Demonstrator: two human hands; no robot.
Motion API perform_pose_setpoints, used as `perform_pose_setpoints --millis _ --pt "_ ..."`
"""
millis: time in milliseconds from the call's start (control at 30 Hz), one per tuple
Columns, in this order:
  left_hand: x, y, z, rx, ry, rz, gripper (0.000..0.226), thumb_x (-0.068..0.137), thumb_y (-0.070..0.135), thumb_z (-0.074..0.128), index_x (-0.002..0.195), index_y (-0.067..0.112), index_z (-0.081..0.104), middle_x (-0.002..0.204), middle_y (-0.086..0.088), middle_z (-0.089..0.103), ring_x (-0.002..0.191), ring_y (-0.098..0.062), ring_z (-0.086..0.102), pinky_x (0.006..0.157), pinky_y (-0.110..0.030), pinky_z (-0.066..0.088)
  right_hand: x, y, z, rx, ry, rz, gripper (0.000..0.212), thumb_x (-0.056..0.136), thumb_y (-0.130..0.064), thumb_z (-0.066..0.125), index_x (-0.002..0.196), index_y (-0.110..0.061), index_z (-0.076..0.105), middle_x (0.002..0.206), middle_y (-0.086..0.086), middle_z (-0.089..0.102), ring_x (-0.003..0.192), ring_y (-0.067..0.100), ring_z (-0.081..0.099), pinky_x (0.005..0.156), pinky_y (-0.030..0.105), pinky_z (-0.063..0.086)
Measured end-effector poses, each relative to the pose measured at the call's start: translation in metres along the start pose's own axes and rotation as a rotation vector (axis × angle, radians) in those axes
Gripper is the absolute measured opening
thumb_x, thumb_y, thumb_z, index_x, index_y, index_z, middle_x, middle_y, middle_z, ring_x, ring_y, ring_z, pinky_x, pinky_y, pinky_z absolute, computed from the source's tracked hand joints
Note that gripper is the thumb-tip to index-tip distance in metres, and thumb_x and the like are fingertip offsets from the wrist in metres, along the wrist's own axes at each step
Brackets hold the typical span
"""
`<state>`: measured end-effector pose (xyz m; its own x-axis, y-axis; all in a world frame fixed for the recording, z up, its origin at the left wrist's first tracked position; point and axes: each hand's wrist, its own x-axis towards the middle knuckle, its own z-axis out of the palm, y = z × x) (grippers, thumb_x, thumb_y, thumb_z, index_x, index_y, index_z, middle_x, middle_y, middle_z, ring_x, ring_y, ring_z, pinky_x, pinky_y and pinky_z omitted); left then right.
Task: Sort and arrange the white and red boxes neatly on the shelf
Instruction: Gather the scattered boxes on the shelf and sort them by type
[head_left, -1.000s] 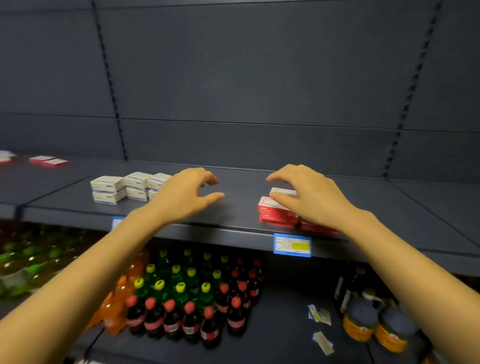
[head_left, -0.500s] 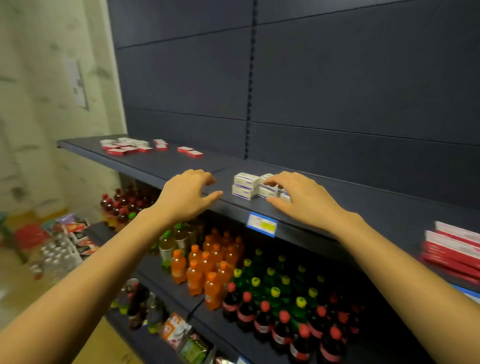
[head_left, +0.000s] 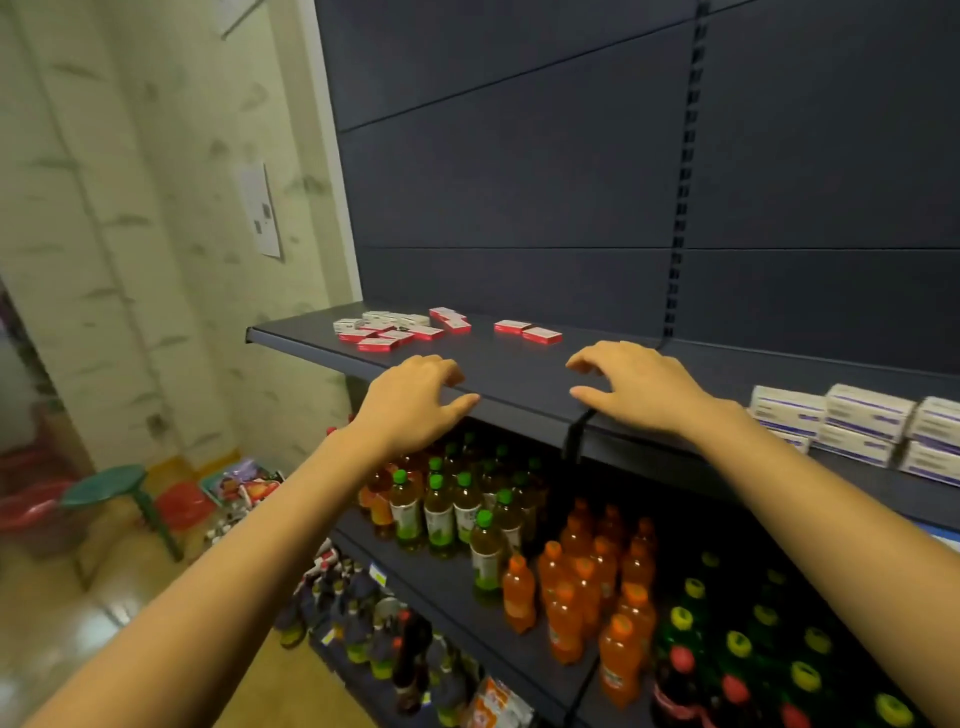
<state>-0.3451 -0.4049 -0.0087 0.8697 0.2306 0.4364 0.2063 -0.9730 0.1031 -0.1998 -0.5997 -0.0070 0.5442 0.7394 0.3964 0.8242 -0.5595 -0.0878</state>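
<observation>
Seemingly partway: white cardboard boxes (head_left: 862, 426) stacked neatly at right of dark metal shelf (head_left: 519, 364); small red and white boxes (head_left: 400, 330) scattered far left, unsorted. Left hand (head_left: 415, 400) and right hand (head_left: 634, 389) loosely curled, holding nothing.

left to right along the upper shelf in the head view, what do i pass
mixed pile of red and white boxes → two red boxes → right hand → stacked white boxes
</observation>
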Motion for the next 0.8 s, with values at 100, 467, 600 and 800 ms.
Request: perform_pose_setpoints --millis 100,467,600,800 --pt "0.014 -0.028 0.006 0.002 -0.018 0.010 0.041 0.089 0.046 0.048 0.116 0.016 0.056 0.122 -0.003 0.059 0.110 -0.017 0.053 0.087 -0.031 0.044 0.029 -0.009 0.013 -0.016 -0.025 0.023 0.040 0.092 -0.041 0.048 0.129 -0.027 0.047 0.131 -0.007 0.053 0.120 0.015 0.049 0.089 0.038 0.045" --pt "0.109 -0.099 0.050 0.038 -0.077 0.121 0.045 0.090 0.047 0.046 0.122 0.016 0.052 0.128 -0.003 0.056 0.117 -0.020 0.051 0.092 -0.036 0.043 0.148 0.015 0.071 -0.091 -0.079 0.174 0.042 0.090 -0.041 0.051 0.128 -0.023 0.049 0.129 -0.001 0.053 0.116 0.022 0.052 0.086 0.039 0.044" --pt "0.158 -0.122 0.067 0.045 -0.087 0.146 0.045 0.090 0.046 0.046 0.123 0.016 0.052 0.128 -0.005 0.056 0.118 -0.023 0.050 0.096 -0.041 0.045 0.196 0.037 0.093 -0.177 -0.117 0.272 0.052 0.089 -0.045 0.052 0.133 -0.019 0.043 0.135 0.003 0.048 0.119 0.025 0.049 0.088 0.041 0.045" --pt "0.216 -0.149 0.094 0.043 -0.109 0.209 0.045 0.091 0.044 0.046 0.122 0.013 0.053 0.128 -0.007 0.055 0.117 -0.026 0.051 0.097 -0.040 0.043 0.246 0.071 0.118 -0.169 -0.181 0.431 0.056 0.086 -0.053 0.052 0.125 -0.013 0.048 0.128 0.008 0.050 0.113 0.027 0.050 0.079 0.037 0.041"
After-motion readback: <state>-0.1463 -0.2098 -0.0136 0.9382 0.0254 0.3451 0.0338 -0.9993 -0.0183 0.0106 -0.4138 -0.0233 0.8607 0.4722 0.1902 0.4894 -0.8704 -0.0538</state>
